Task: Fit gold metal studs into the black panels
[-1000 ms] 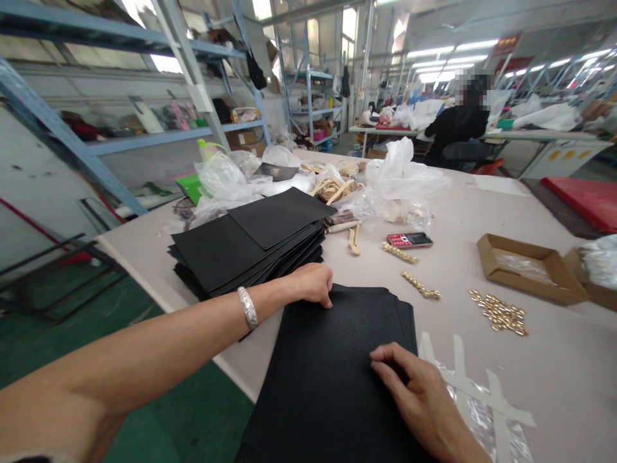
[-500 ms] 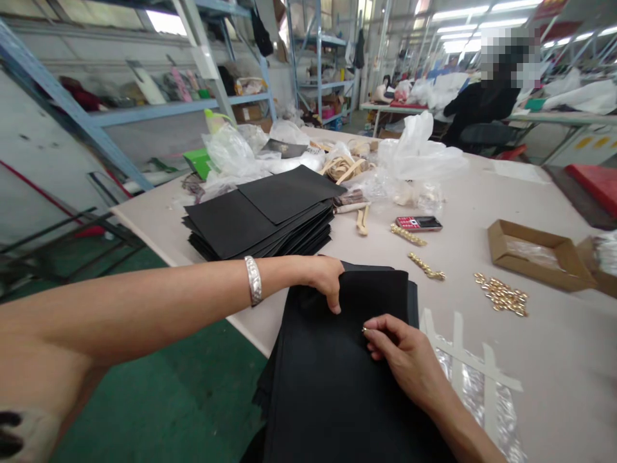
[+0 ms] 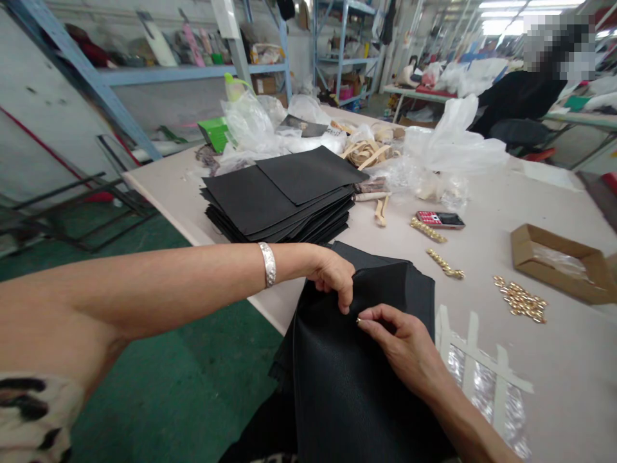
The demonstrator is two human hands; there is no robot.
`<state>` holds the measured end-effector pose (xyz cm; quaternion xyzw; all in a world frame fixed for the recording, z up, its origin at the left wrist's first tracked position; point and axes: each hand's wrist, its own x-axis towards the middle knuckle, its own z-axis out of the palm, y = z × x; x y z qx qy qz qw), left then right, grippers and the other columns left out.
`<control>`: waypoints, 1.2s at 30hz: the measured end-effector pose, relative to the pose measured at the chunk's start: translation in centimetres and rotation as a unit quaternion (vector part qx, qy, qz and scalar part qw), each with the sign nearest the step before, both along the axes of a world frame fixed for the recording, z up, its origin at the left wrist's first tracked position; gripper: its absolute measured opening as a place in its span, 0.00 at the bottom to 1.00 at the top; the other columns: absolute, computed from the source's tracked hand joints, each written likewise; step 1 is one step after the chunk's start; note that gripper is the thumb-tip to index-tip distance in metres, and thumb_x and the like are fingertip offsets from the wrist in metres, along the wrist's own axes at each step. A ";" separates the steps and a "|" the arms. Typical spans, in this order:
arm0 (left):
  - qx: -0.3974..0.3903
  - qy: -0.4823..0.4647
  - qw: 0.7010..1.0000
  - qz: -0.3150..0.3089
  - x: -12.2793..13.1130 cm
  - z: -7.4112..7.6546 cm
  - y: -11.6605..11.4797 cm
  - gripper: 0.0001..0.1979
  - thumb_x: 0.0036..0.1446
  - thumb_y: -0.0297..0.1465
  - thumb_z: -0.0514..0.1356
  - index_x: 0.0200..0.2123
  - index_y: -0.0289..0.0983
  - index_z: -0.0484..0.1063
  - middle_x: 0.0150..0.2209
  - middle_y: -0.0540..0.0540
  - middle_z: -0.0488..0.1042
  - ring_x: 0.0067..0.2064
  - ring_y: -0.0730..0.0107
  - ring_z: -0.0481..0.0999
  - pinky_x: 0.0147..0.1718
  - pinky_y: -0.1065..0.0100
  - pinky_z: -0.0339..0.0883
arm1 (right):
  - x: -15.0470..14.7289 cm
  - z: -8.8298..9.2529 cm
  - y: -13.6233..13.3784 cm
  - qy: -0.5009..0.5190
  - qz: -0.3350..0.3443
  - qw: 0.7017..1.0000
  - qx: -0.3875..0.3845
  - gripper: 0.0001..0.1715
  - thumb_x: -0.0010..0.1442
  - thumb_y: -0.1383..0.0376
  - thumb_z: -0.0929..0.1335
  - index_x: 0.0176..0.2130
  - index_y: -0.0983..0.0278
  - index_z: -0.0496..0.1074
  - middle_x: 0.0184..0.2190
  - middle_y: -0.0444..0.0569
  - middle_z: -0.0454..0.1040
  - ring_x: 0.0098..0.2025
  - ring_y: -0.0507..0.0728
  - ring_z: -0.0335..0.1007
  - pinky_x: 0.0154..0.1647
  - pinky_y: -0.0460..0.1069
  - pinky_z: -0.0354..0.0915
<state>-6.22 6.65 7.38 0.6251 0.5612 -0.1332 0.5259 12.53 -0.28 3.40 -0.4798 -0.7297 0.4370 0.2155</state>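
A black leather sheet (image 3: 357, 379) lies on top of a small pile at the table's near edge and hangs over it. My left hand (image 3: 333, 275), with a silver bracelet on its wrist, is closed on the sheet's upper left edge and lifts it a little. My right hand (image 3: 402, 341) rests on the sheet and pinches a small gold stud (image 3: 358, 319) between thumb and forefinger, close to my left fingers.
A taller stack of black sheets (image 3: 284, 199) sits behind. Loose gold studs (image 3: 521, 301), stud strips (image 3: 445, 263), a red phone (image 3: 440, 220), a cardboard tray (image 3: 559, 262), plastic bags (image 3: 453, 151) and taped foil (image 3: 482, 386) lie on the table. A person sits far right at another table.
My left hand has slid toward me and gripped the top sheet's edge, raising it. My right hand has closed on a small gold stud and moved up beside the left.
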 end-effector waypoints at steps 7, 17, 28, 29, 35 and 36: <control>0.010 -0.015 1.000 0.014 -0.2 0.4 -0.9 0.12 0.30 0.30 0.66 0.16 0.37 0.63 0.13 0.53 0.59 0.23 0.67 0.65 0.23 0.68 0.59 | -1.2 -0.3 -0.6 -0.007 -0.001 0.999 0.034 0.10 0.57 0.59 0.66 0.33 0.61 0.75 0.33 0.44 0.76 0.34 0.55 0.70 0.37 0.48 0.61; 0.041 -0.003 0.998 0.057 -0.5 1.0 -3.1 0.12 0.33 0.32 0.64 0.12 0.36 0.62 0.11 0.54 0.57 0.17 0.76 0.56 0.16 0.73 0.48 | -1.8 -0.8 -1.8 -0.013 -0.035 0.996 0.081 0.06 0.58 0.62 0.66 0.31 0.62 0.71 0.29 0.44 0.73 0.31 0.54 0.67 0.32 0.47 0.60; 0.162 -0.057 0.983 0.068 0.0 -0.9 -7.0 0.11 0.38 0.36 0.62 0.25 0.35 0.70 0.21 0.54 0.66 0.23 0.74 0.63 0.18 0.74 0.52 | -1.8 -1.3 -2.7 -0.031 -0.079 0.987 0.133 0.09 0.50 0.72 0.70 0.31 0.60 0.69 0.28 0.42 0.71 0.34 0.54 0.65 0.37 0.48 0.58; 0.160 -0.069 0.982 0.079 0.1 -1.3 -7.1 0.10 0.40 0.35 0.61 0.26 0.35 0.71 0.21 0.54 0.66 0.23 0.74 0.63 0.19 0.75 0.52 | -1.8 -1.2 -2.8 -0.034 -0.074 0.987 0.137 0.08 0.50 0.72 0.70 0.32 0.60 0.69 0.29 0.42 0.72 0.34 0.54 0.65 0.38 0.49 0.58; 0.088 -0.169 0.962 0.195 0.3 -3.2 -7.7 0.05 0.43 0.31 0.59 0.24 0.35 0.68 0.21 0.52 0.70 0.22 0.72 0.67 0.20 0.74 0.56 | 1.2 1.1 -2.2 0.031 -0.008 0.995 0.097 0.11 0.60 0.68 0.63 0.42 0.57 0.72 0.36 0.40 0.76 0.37 0.51 0.70 0.39 0.44 0.63; 0.073 -0.180 0.959 0.208 0.4 -3.2 -7.7 0.06 0.44 0.32 0.59 0.25 0.35 0.69 0.22 0.51 0.71 0.23 0.71 0.69 0.21 0.74 0.58 | 2.6 1.6 -1.6 0.015 -0.036 0.995 0.095 0.11 0.61 0.66 0.63 0.43 0.57 0.72 0.35 0.40 0.76 0.36 0.50 0.71 0.37 0.43 0.64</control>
